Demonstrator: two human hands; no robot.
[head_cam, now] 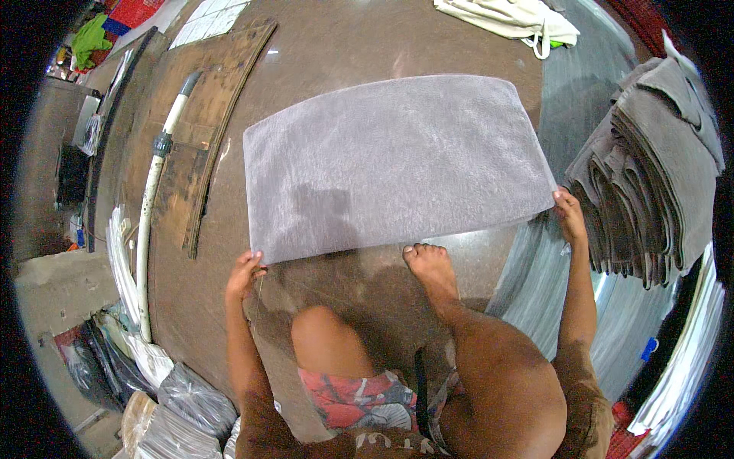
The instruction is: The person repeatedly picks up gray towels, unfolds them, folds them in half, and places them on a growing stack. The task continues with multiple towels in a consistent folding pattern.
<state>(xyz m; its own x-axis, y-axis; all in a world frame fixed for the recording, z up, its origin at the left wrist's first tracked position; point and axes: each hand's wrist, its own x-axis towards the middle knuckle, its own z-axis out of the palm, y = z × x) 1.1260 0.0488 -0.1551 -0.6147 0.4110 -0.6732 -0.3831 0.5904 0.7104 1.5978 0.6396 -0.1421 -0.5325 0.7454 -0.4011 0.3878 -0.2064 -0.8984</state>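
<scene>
A light grey towel (390, 166) is spread out in front of me over the brown surface where I sit. My left hand (245, 274) pinches its near left corner between thumb and fingers. At the near right corner, my right hand (569, 213) grips the towel's edge the same way. A thin loose thread hangs by the left hand. My bare foot (433, 267) rests just short of the towel's near edge. The shadow of my head falls on the cloth.
To the right, a stack of folded grey towels (642, 183) lies on a grey sheet (585, 287). A cream cloth (510, 23) lies at the far side. On the left are a wooden board (189, 143), a white pipe (150, 218) and plastic-wrapped bundles (195, 399).
</scene>
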